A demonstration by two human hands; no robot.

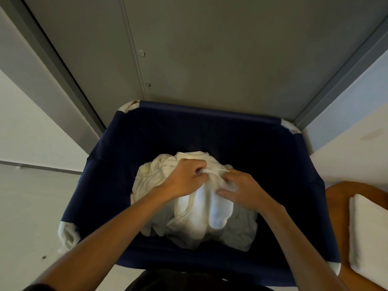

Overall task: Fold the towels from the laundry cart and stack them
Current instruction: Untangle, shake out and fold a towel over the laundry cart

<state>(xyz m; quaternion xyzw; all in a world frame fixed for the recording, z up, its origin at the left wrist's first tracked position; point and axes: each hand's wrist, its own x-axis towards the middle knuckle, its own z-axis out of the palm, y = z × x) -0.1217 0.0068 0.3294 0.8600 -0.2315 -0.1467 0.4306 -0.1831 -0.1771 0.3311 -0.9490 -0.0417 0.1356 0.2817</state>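
We find the laundry cart (126,143), a dark blue cloth bin, directly below the person, with a heap of towels (151,179) lying crumpled at its bottom, toward the near side. All are white or off-white. Both hands are down in the cart on the crown of the heap. The left hand (184,179) has its fingers curled into a bunched ridge of the top towel (201,208). The right hand (245,190) pinches the same ridge from the other side, thumb under and fingers over. Neither hand is open, and both grip the cloth close together.

We judge the towel to be soft, limp and light, with no stiffness to hold a shape. It hangs in long rolls below the grip. It is not fragile or slippery, but it may drag its neighbours up, since the folds are tangled. The present grip is on a mid-cloth bunch. For folding we advise finding a hem or two corners, which we cannot make out in this tangle.

To the right stands a wooden table (336,198) bearing one folded towel (369,232), well apart from the heap. We judge this to be the start of the stack. A grey panel (210,49) rises beyond the cart.
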